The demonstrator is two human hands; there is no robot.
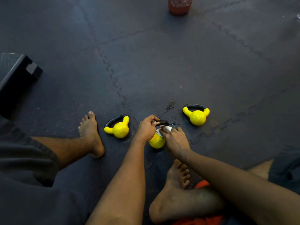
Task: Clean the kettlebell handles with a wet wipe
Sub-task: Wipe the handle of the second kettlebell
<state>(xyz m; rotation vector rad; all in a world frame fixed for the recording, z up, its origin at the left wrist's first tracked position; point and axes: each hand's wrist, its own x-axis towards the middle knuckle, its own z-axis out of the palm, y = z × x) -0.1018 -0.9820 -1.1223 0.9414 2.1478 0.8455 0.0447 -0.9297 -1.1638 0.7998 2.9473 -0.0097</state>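
Person in dark gray shorts (24,159), barefoot: L foot (90,132), R foot (177,192); forearms (123,184) bare.

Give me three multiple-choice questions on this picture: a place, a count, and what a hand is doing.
1. Where is the red mesh basket?
A) far across the dark rubber floor mat, at the view's top edge
B) between the feet
C) in a hand

2. How many yellow round kettlebells are on the mat?
A) two
B) three
C) four

3. What is the left hand doing?
A) lying flat on the mat
B) gripping the middle kettlebell's black handle
C) waving

Answers:
1 A, the basket stands well beyond all the kettlebells.
2 B, there is one on the left, one in the middle and one on the right.
3 B, its fingers curl round the handle while the right hand pinches the white wipe against it.
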